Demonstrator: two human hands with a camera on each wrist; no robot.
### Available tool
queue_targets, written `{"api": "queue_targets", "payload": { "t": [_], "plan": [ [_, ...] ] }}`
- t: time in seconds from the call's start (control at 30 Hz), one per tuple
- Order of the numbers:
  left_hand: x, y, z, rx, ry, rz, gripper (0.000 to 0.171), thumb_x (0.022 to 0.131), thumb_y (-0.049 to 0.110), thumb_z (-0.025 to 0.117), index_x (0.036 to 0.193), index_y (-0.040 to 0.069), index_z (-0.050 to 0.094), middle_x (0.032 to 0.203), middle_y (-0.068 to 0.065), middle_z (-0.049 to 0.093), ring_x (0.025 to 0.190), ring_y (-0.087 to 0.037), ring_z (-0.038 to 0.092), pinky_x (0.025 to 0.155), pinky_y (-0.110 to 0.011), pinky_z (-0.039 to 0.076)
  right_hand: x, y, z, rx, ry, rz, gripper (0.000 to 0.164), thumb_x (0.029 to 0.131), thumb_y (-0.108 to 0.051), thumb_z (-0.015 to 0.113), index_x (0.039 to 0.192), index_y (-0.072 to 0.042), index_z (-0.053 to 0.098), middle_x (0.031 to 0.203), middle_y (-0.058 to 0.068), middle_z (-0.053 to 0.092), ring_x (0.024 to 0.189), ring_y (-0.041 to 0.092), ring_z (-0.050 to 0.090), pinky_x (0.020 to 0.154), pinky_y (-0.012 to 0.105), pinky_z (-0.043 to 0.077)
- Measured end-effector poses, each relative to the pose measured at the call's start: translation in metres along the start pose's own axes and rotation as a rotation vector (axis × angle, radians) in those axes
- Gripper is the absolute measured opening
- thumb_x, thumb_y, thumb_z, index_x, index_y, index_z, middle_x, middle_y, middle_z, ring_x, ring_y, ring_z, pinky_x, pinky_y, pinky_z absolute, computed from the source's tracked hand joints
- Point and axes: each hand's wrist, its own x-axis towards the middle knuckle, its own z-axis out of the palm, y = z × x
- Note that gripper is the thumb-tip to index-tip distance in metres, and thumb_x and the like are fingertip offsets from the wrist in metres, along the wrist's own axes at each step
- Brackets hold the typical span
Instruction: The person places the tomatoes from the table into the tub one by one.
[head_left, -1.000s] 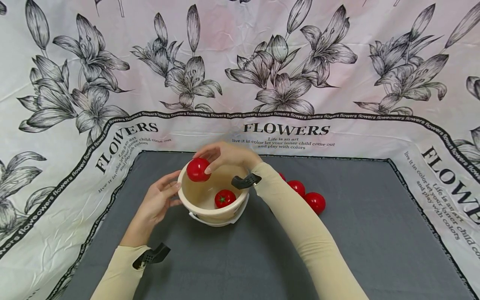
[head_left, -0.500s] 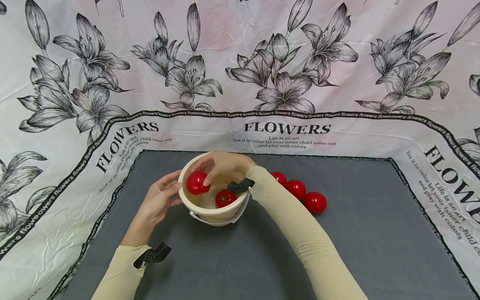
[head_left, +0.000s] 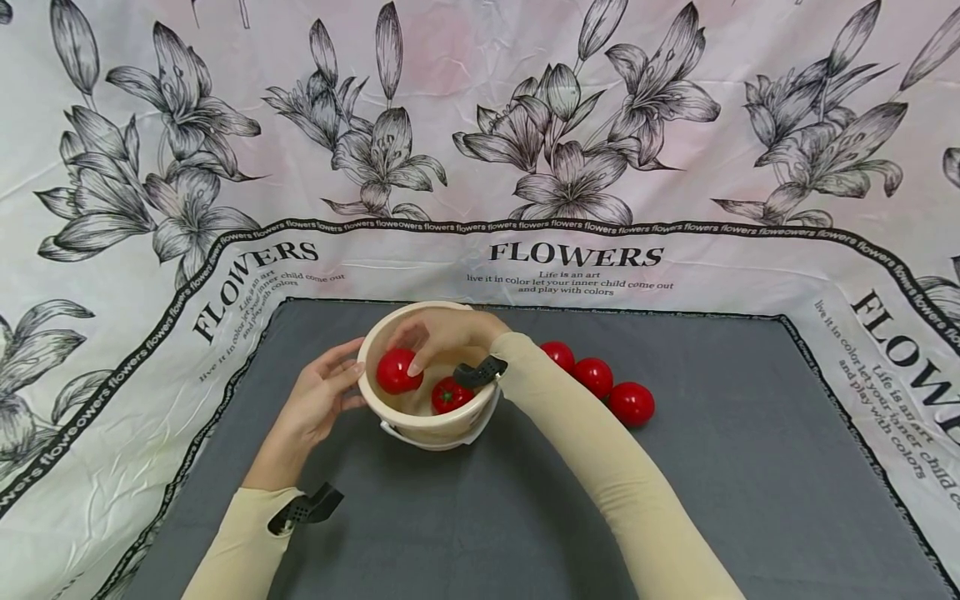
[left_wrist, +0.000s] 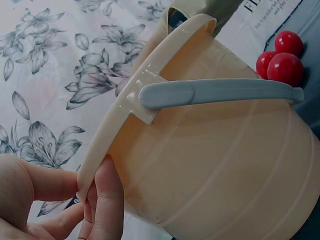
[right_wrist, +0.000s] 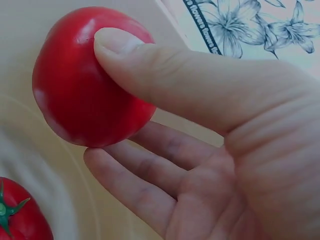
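A cream bucket (head_left: 427, 421) with a pale handle (left_wrist: 220, 92) stands on the grey cloth, its mouth facing up. My left hand (head_left: 318, 396) pinches the left side of its rim, thumb on one face and fingers on the other, as the left wrist view shows. Inside the bucket my right hand (head_left: 442, 329) holds a red tomato (right_wrist: 90, 80) between thumb and fingers. A second tomato (head_left: 452, 395), with a green stem top, lies on the bucket's floor, just right of the held one.
Right of the bucket, three more tomatoes (head_left: 593, 377) sit in a slanting row on the grey cloth (head_left: 720, 467), partly behind the right sleeve (head_left: 600, 458). A flower-printed white sheet (head_left: 420, 258) borders the cloth at the back and sides.
My right hand has lowered the tomato from the bucket's rim level down into it. The left hand has stayed at the rim, and the bucket has hardly moved.
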Motion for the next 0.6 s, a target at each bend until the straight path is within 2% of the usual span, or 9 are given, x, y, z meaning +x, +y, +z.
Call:
{"api": "queue_targets", "payload": {
  "t": [0.37,0.6],
  "plan": [
    [0.0018,-0.0002,-0.0002,-0.01,-0.005,0.013,0.055,0.101,0.006,0.053,0.151,-0.003,0.031,0.098,0.006,0.063,0.078,-0.003,0.065,0.067,-0.025,0.061,0.0013,0.0006,0.0009,-0.041,-0.067,0.085,0.049,0.086,-0.014,0.07,0.133,-0.007,0.056,0.134,0.011,0.061,0.126,0.022,0.056,0.105,0.03,0.048],
    [0.0012,-0.001,-0.0001,-0.005,-0.001,0.012,0.055,0.1,0.006,0.053,0.15,-0.002,0.032,0.1,0.006,0.063,0.08,-0.004,0.065,0.066,-0.025,0.061,0.0014,0.0028,0.0037,-0.024,-0.108,0.103,0.051,0.088,-0.014,0.068,0.136,-0.005,0.055,0.131,0.013,0.064,0.117,0.021,0.061,0.101,0.03,0.052]
  ]
}}
